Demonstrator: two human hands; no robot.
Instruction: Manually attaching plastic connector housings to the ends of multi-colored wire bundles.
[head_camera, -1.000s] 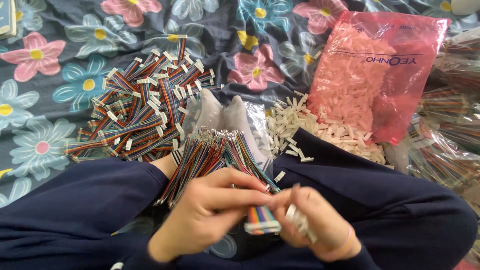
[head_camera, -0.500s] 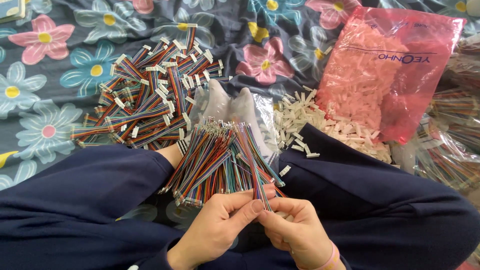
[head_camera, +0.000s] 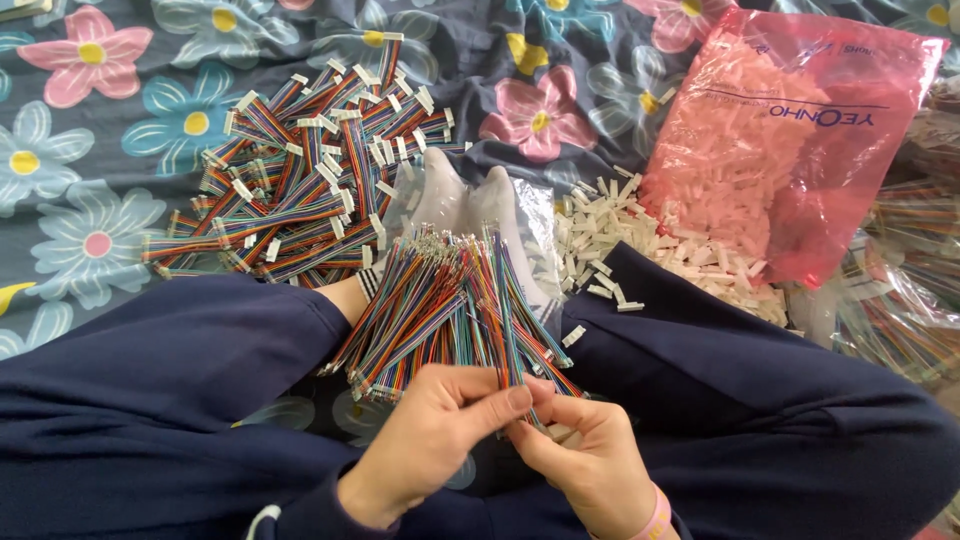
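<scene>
Seated cross-legged on a floral sheet (head_camera: 120, 120), dark trouser legs (head_camera: 180, 370) framing the work. Left hand (head_camera: 430, 440) closed in a pinch, thumb and forefinger clamped on the near end of one ribbon cable (head_camera: 508, 330) lying on the loose cables (head_camera: 440, 300) fanned across the lap. Right hand (head_camera: 590, 465) curled shut just beside, fingertips touching the same cable end from below; whether a white connector sits inside that grip cannot be told. Compared with a second ago: then a short cable held flat between both hands, clear of the bundle; half a second ago both hands drawn in to the bundle's near edge; now pinched onto a cable that lies in the fan. By the look of it, one piece dealt with and a fresh one being picked out. Finished cables (head_camera: 300, 180) with white ends heaped farther off on the sheet to the left, beyond two socked feet (head_camera: 465, 200). Loose white connectors (head_camera: 620, 240) spilled to the right, next to a pink bag (head_camera: 790, 140) of the same. More bagged cables (head_camera: 900, 300) at the right edge.
</scene>
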